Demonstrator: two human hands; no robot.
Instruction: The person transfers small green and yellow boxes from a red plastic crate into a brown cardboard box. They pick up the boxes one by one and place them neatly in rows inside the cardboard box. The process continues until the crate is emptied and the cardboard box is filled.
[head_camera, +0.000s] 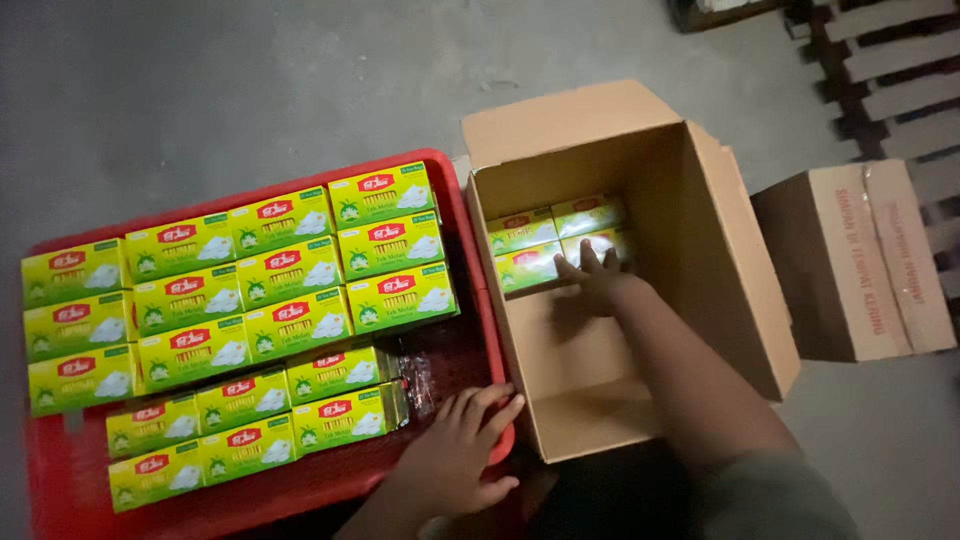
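An open cardboard box (740, 290) stands on the floor with several yellow-green tea packets (530, 235) lined along its far wall. My right hand (592, 280) reaches inside the box, fingers spread against the nearest packets, holding nothing that I can see. My left hand (462, 450) rests flat and open on the near right edge of a red crate (300, 485). The red crate carries several rows of the same yellow-green tea packets (290, 270), and a lower stack of wrapped ones (340, 395) lies just left of my left hand.
A closed brown carton (850, 260) stands to the right of the open box. Wooden pallet slats (880, 60) lie at the top right. Grey concrete floor (250, 80) spreads behind the crate and box.
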